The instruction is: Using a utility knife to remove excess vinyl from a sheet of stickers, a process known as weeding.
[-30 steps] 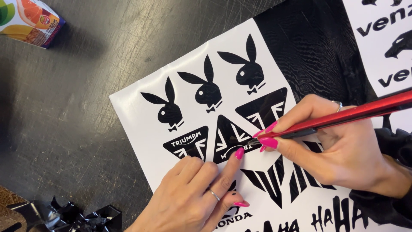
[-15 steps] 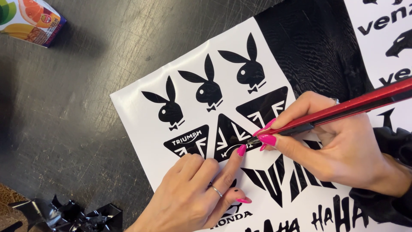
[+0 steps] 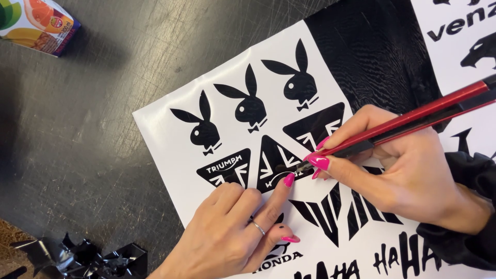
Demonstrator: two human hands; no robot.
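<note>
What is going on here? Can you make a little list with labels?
Right hand: holds a red craft knife, blade tip on a black triangle sticker.
Left hand: presses the white sticker sheet, fingertip beside the blade.
Sheet: three black rabbit heads.
Table: dark, scratched.
Top left: juice carton.
Bottom left: black vinyl scraps.

Knife (image 3: 413, 116): handle end cut off at right edge; blade tip too small to resolve. Left hand (image 3: 232, 235) covers sticker sheet (image 3: 165, 134) designs beneath it. Juice carton (image 3: 36, 23) and black scraps (image 3: 77, 258) cropped by frame edges.
</note>
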